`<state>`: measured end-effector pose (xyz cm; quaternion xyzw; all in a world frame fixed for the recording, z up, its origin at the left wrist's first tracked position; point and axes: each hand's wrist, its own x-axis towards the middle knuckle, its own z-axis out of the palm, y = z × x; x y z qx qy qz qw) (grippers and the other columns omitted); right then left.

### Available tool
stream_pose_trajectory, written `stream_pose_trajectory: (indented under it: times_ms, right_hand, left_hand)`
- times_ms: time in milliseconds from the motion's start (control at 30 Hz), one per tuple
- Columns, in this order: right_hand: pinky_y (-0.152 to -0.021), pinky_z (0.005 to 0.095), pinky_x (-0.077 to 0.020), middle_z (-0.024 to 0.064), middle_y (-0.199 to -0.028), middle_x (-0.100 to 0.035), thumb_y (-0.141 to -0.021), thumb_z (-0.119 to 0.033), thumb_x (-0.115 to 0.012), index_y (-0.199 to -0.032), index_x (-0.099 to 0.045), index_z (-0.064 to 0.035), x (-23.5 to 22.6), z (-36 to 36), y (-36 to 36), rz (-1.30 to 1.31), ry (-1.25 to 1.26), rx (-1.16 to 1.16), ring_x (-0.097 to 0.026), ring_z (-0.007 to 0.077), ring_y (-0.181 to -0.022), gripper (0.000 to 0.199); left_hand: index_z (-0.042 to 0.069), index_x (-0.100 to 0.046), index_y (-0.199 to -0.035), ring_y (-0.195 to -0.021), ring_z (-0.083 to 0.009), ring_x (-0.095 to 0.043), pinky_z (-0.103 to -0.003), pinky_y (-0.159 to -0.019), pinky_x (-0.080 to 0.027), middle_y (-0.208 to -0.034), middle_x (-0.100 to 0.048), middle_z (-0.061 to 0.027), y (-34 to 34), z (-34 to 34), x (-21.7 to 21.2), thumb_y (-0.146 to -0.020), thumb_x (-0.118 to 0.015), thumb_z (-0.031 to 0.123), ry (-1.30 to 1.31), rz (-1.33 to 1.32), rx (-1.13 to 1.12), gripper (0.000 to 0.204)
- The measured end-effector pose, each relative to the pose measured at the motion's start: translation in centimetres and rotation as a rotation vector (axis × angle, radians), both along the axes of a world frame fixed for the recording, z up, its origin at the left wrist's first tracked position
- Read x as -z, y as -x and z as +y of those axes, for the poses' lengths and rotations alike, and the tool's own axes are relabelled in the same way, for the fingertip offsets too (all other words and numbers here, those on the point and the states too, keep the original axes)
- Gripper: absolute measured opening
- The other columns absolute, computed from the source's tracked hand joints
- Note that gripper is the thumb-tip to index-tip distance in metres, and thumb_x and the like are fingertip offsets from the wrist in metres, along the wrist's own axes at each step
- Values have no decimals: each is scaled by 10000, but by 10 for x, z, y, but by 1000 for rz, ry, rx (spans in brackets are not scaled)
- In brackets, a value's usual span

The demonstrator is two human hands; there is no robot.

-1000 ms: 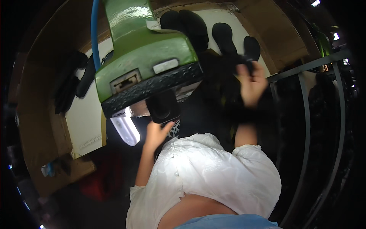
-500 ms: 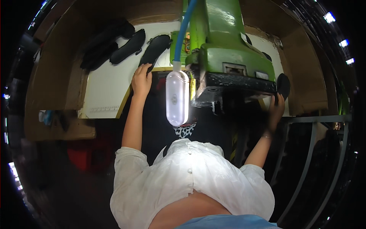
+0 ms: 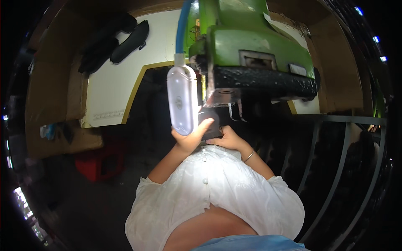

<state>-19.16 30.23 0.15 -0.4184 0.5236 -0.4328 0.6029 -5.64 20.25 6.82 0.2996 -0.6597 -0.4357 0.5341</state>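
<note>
Both hands are raised close together beneath the head of a green machine (image 3: 255, 46), directly in front of the person's white buttoned top (image 3: 217, 196). The left hand (image 3: 193, 136) is curled, fingers bent around the near edge of a small dark workpiece (image 3: 210, 125) that sits under the machine's black underside (image 3: 264, 81). The right hand (image 3: 228, 140) lies just beside it, fingers bent and resting against the same dark piece from the other side; a thin bracelet (image 3: 249, 156) circles that wrist. How firmly either hand grips cannot be told, since the piece is dark and mostly covered. A lit white lamp (image 3: 182, 100), oblong and upright, hangs on a blue flexible arm (image 3: 181, 25) immediately above the left hand. The machine stands on a white table (image 3: 113, 92) with a yellow-edged cutout. Several flat black sole-shaped pieces (image 3: 125, 39) lie at the far left of that table. A grey metal rail (image 3: 335, 167) curves along the person's right side.
</note>
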Motion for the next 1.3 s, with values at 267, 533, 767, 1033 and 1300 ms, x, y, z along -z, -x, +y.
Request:
stream_pose_trajectory:
  times_ms: [267, 533, 767, 1033, 1300]
  right_hand:
    - [-831, 294, -459, 70, -1028, -616, -741, -102, -709, -1105, -546, -12, -13, 2, 3, 12, -68, 64, -571, 146, -944, 409]
    - [-839, 314, -458, 82, -1048, -591, -705, -101, -743, -1118, -525, -31, -14, -4, -17, -25, 211, 134, -561, 174, -986, 472]
    - [-703, 258, -477, 84, -798, -650, -654, -158, -780, -880, -628, 30, -23, 18, 26, 301, 81, 41, -601, 125, -763, 331]
    - [-798, 273, -479, 85, -926, -652, -629, 40, -717, -981, -610, 10, -58, 19, 122, -236, 383, 477, -618, 157, -871, 369]
    - [-814, 250, -450, 68, -977, -609, -675, 50, -688, -1053, -552, 10, -76, -17, 67, -326, 362, 491, -576, 131, -886, 404]
  left_hand:
    - [-6, -615, -863, -666, -125, -592, -269, -603, -472, -748, -618, -70, 16, 10, -11, -767, -706, 170, -195, -155, 363, 220]
    - [17, -560, -1116, -884, -146, -576, -292, -798, -471, -1010, -599, -81, 33, -19, -30, -771, -711, 228, -511, -320, 624, 431]
    - [28, -594, -1081, -898, -163, -590, -297, -792, -467, -1003, -633, -93, 8, -13, -21, -815, -661, 231, -588, -143, 627, 340]
    - [5, -609, -908, -728, -97, -569, -255, -689, -470, -810, -629, -23, 8, -15, -7, -756, -689, 71, -520, -123, 494, 184]
    - [-23, -570, -952, -755, -69, -549, -222, -683, -457, -807, -601, -8, -18, -31, -22, -760, -679, 50, -276, 76, 224, 233]
